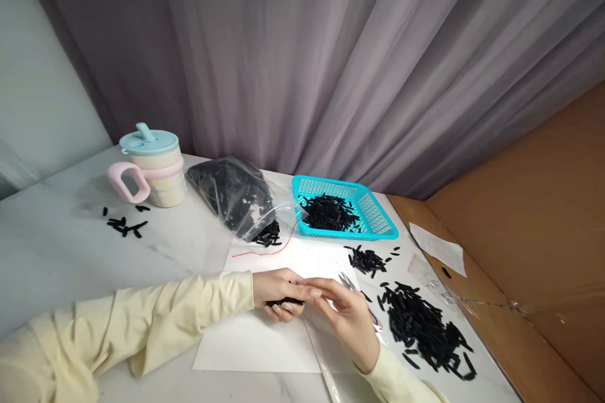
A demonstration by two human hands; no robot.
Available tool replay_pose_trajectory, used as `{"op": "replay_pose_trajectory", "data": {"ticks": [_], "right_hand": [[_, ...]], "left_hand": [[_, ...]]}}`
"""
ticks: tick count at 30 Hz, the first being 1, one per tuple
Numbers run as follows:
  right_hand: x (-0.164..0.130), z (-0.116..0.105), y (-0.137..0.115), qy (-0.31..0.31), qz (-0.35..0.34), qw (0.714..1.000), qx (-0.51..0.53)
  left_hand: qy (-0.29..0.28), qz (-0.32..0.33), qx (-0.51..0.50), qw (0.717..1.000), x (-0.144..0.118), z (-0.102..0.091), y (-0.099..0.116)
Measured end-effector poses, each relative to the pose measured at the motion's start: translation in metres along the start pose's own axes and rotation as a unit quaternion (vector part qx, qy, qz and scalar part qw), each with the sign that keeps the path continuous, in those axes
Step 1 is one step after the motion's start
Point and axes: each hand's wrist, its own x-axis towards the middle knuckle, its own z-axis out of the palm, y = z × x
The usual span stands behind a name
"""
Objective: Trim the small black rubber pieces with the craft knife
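Plainly, the left hand [278, 293] has its fingers closed around a small bundle of black strips [285, 302] over the white sheet [265, 334], and the right hand [347, 318] meets it with fingertips pinched at the bundle's end while holding small scissors [347, 282]. To do this well, I judge the bundle should stay squared and firmly gripped, with the scissor tips kept off the fingers. Right of the sheet lies a loose pile of strips [425, 327]; beyond it are a turquoise basket [373, 211] and a plastic bag [236, 195]; no writing is legible.

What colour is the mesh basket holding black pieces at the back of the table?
Turquoise; the basket shows best in the head view, the only one.
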Motion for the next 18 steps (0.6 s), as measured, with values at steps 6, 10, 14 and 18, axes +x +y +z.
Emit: {"op": "replay_pose_trajectory", "data": {"ticks": [6,10,14,18], "right_hand": [[-0.002,-0.003,0.015,0.091,0.139,0.965,0.201],[0.001,-0.006,0.02,0.098,0.194,0.928,0.303],[0.002,-0.007,0.023,0.075,0.21,0.896,0.385],[0.002,-0.005,0.024,0.051,0.215,0.882,0.416]], "left_hand": [[-0.017,-0.026,0.008,0.999,0.012,-0.008,0.006],[-0.017,-0.046,0.019,0.999,0.008,-0.009,0.006],[0.02,-0.027,0.037,0.999,0.007,-0.008,0.005],[0.021,-0.015,0.028,0.999,0.007,-0.008,0.002]]}}
